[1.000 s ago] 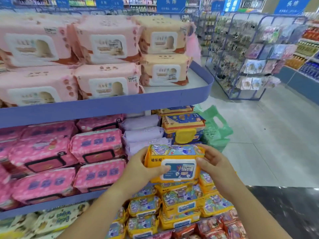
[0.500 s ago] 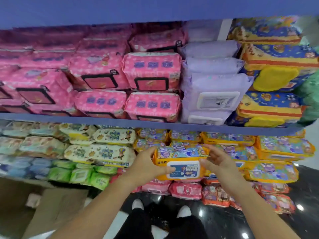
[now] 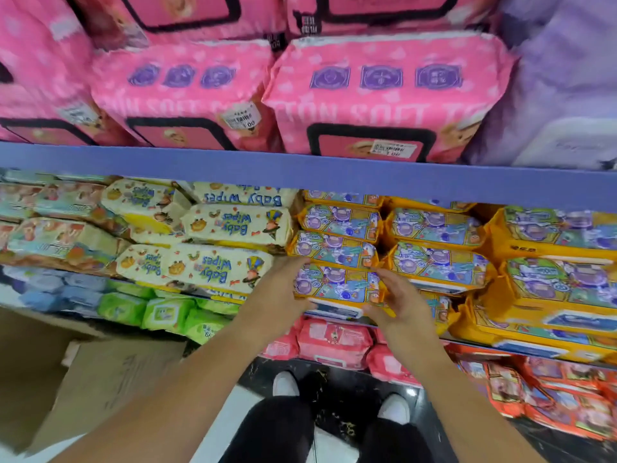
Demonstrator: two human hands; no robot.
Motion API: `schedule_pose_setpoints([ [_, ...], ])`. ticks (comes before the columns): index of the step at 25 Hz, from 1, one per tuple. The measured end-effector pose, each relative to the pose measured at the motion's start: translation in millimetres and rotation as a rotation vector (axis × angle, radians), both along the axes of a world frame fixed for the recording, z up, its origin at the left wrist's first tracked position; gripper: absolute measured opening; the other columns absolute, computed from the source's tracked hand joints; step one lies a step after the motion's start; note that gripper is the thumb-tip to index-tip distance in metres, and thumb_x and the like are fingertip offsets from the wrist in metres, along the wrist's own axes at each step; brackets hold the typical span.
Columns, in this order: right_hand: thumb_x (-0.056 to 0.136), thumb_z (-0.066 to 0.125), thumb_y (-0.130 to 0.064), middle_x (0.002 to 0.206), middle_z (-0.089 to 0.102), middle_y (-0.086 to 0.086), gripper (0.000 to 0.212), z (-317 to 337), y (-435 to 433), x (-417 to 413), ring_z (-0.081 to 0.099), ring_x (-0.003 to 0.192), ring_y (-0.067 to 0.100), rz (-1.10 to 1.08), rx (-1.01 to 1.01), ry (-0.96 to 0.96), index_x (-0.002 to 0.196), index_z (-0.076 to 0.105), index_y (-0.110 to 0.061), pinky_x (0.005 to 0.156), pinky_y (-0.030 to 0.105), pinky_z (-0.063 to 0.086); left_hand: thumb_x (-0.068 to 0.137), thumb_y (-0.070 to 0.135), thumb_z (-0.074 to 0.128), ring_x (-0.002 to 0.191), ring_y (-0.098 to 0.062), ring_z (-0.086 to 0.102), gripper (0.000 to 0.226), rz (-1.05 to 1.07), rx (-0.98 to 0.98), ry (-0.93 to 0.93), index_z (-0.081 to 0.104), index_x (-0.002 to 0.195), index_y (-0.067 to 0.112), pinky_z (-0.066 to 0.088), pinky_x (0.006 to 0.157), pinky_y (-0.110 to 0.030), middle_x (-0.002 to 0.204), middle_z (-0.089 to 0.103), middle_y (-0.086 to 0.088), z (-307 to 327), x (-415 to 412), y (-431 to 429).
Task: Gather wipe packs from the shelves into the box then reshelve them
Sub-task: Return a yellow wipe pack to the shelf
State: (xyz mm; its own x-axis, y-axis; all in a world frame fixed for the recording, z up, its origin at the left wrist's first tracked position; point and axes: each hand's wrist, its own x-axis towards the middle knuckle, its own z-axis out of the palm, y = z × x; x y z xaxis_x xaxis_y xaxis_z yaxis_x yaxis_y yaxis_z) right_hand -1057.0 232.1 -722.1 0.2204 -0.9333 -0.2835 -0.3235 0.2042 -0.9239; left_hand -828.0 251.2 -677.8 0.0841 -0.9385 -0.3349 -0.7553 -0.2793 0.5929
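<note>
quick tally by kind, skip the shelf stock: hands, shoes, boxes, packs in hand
hands: 2, left hand and right hand
white shoes: 2
cardboard box: 1
orange pack held between both hands: 1
total: 6

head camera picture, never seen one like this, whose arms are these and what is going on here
There is no machine here. The camera sits on a person's head and looks forward and down, so the two bare arms reaching in from below are that person's own. The left hand and the right hand hold an orange pack by its ends, against a stack of like packs below the blue shelf edge. Pink packs lie on the shelf above, and cream packs to the left. A box stands on the floor at lower left.
</note>
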Motion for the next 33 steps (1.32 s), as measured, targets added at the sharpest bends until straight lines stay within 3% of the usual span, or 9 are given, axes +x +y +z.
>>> schedule_pose_setpoints([
  [3, 0.085, 0.076, -0.005, 0.136, 0.047, -0.031, 0.060, -16, 3, 8, 0.041, 0.130, -0.010, -0.011, -0.095, 0.092, 0.135, 0.055, -0.031, 0.111, 0.017, 0.034, 0.081, 0.025, 0.084, 0.134, -0.018, 0.046, 0.077, -0.113, 0.007, -0.099, 0.046, 0.148, 0.020, 0.037, 0.109, -0.028, 0.147, 0.046, -0.001, -19, 6, -13],
  [6, 0.084, 0.074, 0.003, 0.136, 0.046, -0.013, 0.050, -24, 6, 14, 0.032, 0.125, -0.023, -0.011, -0.272, 0.189, 0.128, 0.058, -0.013, 0.103, 0.001, 0.027, 0.087, 0.026, 0.078, 0.137, -0.021, 0.043, 0.073, -0.191, -0.028, -0.160, 0.042, 0.150, 0.017, 0.038, 0.110, -0.033, 0.150, 0.042, -0.002, -29, 7, -19],
  [9, 0.085, 0.074, -0.002, 0.131, 0.047, -0.001, 0.050, -26, 4, 15, 0.041, 0.117, -0.014, -0.003, -0.285, 0.245, 0.130, 0.055, -0.012, 0.099, 0.014, 0.039, 0.085, 0.021, 0.080, 0.131, -0.023, 0.048, 0.072, -0.216, -0.149, -0.234, 0.046, 0.148, 0.010, 0.047, 0.103, -0.036, 0.144, 0.044, -0.004, -37, 9, -15],
  [13, 0.091, 0.071, -0.016, 0.132, 0.057, -0.004, 0.053, -22, 6, 23, 0.054, 0.115, 0.018, 0.039, -0.179, 0.338, 0.139, 0.051, -0.022, 0.091, 0.027, 0.042, 0.063, 0.035, 0.094, 0.108, -0.028, 0.056, 0.076, -0.314, -0.285, -0.569, 0.063, 0.125, 0.006, 0.059, 0.072, -0.042, 0.117, 0.061, -0.007, -36, 12, -10],
  [16, 0.095, 0.067, -0.023, 0.124, 0.060, -0.007, 0.054, -12, 9, 26, 0.057, 0.109, 0.017, 0.012, -0.086, 0.345, 0.143, 0.047, -0.032, 0.082, 0.026, 0.045, 0.061, 0.049, 0.091, 0.100, -0.030, 0.058, 0.076, -0.364, -0.245, -0.730, 0.063, 0.119, 0.010, 0.043, 0.085, -0.042, 0.104, 0.067, -0.005, -25, 12, -14],
  [20, 0.099, 0.060, -0.026, 0.125, 0.058, -0.009, 0.059, 13, 23, 37, 0.054, 0.090, -0.005, -0.081, 0.106, 0.266, 0.151, 0.034, -0.030, 0.069, 0.007, 0.041, 0.088, 0.053, 0.066, 0.136, -0.026, 0.039, 0.075, -0.368, -0.084, -0.443, 0.042, 0.148, 0.015, 0.024, 0.114, -0.043, 0.145, 0.049, -0.002, -11, 16, -7],
  [23, 0.102, 0.052, -0.036, 0.150, 0.043, -0.006, 0.064, 37, 33, 47, 0.049, 0.125, 0.010, -0.135, 0.201, 0.258, 0.157, 0.024, -0.019, 0.094, 0.018, 0.034, 0.090, 0.051, 0.064, 0.150, -0.022, 0.021, 0.079, -0.278, -0.029, -0.175, 0.032, 0.156, 0.020, 0.013, 0.124, -0.042, 0.161, 0.031, 0.000, 5, 19, 4],
  [27, 0.104, 0.046, -0.041, 0.157, 0.036, 0.003, 0.064, 71, 50, 59, 0.037, 0.142, 0.020, -0.173, 0.255, 0.254, 0.157, 0.023, -0.014, 0.097, 0.023, 0.028, 0.096, 0.055, 0.058, 0.155, -0.019, 0.019, 0.076, -0.089, 0.047, 0.091, 0.028, 0.159, 0.025, 0.020, 0.126, -0.042, 0.167, 0.024, 0.000, 29, 15, 29],
  [33, 0.105, 0.041, -0.043, 0.154, 0.042, 0.002, 0.060, 132, 77, 68, 0.043, 0.134, 0.013, -0.164, 0.216, 0.297, 0.156, 0.028, -0.016, 0.100, 0.025, 0.033, 0.101, 0.055, 0.047, 0.150, -0.009, 0.027, 0.062, 0.104, 0.214, 0.489, 0.034, 0.157, 0.032, 0.024, 0.123, -0.036, 0.163, 0.030, 0.012, 82, 27, 64],
])
